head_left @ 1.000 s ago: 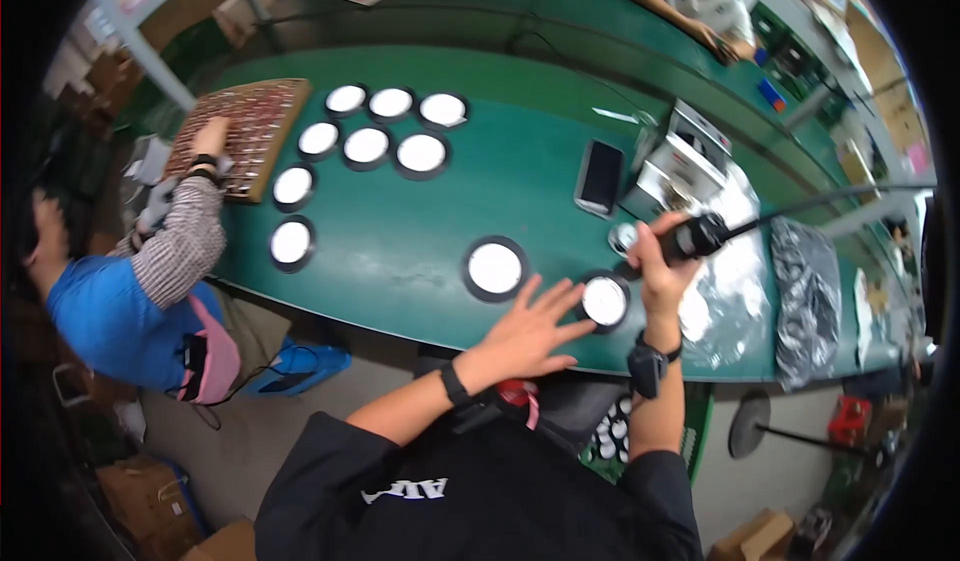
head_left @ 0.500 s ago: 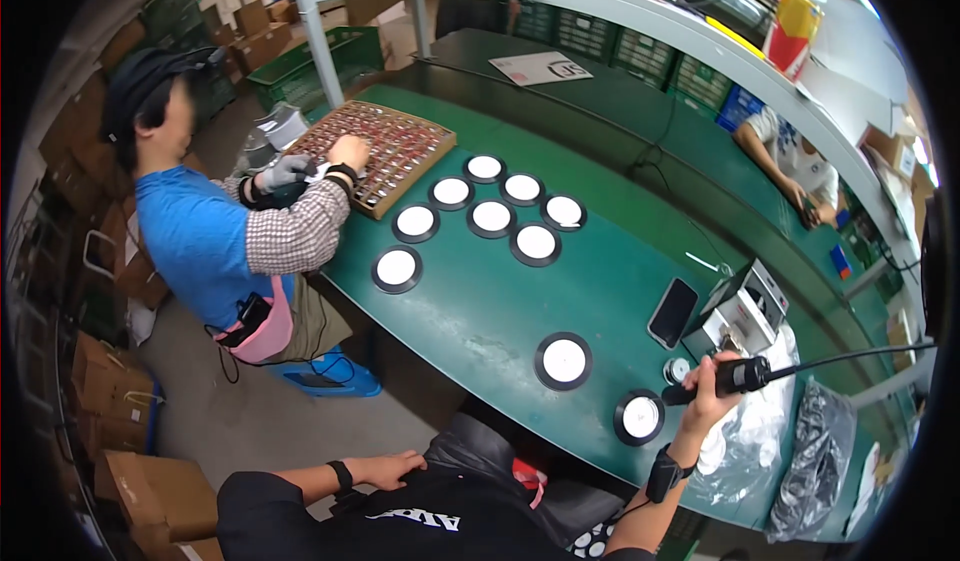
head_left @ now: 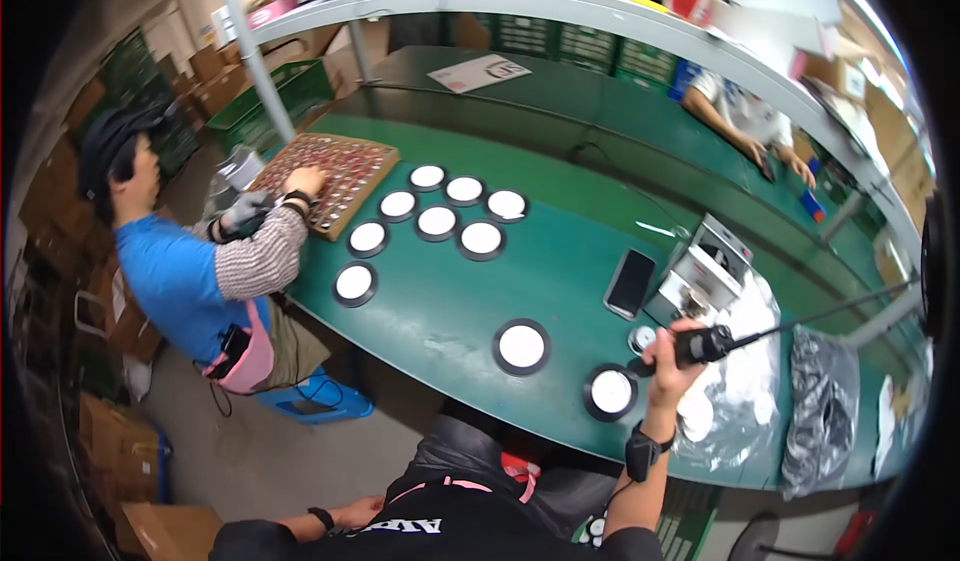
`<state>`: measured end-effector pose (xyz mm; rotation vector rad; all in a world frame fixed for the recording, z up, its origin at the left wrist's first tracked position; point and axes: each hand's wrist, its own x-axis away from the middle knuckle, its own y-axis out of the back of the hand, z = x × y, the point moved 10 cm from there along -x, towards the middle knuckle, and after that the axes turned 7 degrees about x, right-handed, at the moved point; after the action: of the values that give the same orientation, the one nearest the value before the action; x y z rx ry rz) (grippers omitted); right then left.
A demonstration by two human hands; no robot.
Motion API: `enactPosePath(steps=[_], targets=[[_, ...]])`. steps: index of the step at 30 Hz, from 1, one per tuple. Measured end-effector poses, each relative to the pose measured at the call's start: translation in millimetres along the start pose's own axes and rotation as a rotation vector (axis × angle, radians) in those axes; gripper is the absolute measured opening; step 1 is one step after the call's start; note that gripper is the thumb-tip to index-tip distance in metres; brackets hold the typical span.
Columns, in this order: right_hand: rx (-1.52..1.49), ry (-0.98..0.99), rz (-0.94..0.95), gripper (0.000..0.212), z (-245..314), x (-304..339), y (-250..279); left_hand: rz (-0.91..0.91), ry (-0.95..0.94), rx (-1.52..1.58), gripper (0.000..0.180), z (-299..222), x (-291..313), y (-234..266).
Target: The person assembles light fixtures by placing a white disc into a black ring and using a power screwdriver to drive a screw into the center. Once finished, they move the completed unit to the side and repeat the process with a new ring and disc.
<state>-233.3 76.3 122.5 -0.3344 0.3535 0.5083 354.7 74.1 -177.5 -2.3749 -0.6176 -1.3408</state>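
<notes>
My right hand (head_left: pixel 672 366) is wrapped round a black corded tool, which looks like an electric screwdriver (head_left: pixel 703 346). Its front end is by the upper right rim of a round white disc with a black rim (head_left: pixel 611 392); whether they touch I cannot tell. Just above that end sits a small silver round part (head_left: pixel 642 339). To the left lies a similar black-rimmed disc (head_left: pixel 521 347). My left hand (head_left: pixel 360 511) is down by my lap, its fingers mostly hidden by my shirt.
Several more black-rimmed discs (head_left: pixel 436 223) lie further back on the green table. A phone (head_left: pixel 630 283), an opened box (head_left: pixel 700 273) and clear plastic bags (head_left: pixel 735 401) are at the right. On the left a co-worker in blue reaches over a tray of small red parts (head_left: pixel 350 176). Another person's arms show across the shelf.
The whole view has shifted, so the table things sit further left. My right hand keeps its hold on the tool near the same disc. My left hand has slipped lower and partly out of sight.
</notes>
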Motion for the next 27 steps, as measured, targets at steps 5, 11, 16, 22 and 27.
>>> enactPosePath(steps=[5,11,16,22,27], targets=[[0.02,0.029,0.023,0.023,6.2,-2.7,0.5,-0.022,-0.257,-0.212,0.041,-113.1,77.7,-28.0],[-0.006,0.018,0.029,0.024,8.0,-1.4,2.8,-0.218,-0.618,-0.053,0.03,-116.0,40.5,19.7],[0.039,0.022,0.009,0.025,6.4,2.6,3.1,-0.547,-0.653,-0.589,0.02,-229.4,18.7,34.7],[0.036,0.05,0.029,0.025,6.3,2.9,2.8,0.441,-0.827,-0.69,0.024,-219.1,-47.3,-104.5],[-0.006,0.069,0.016,0.025,8.8,7.1,11.2,0.601,-0.434,-0.815,0.02,-213.2,-64.1,-123.8]])
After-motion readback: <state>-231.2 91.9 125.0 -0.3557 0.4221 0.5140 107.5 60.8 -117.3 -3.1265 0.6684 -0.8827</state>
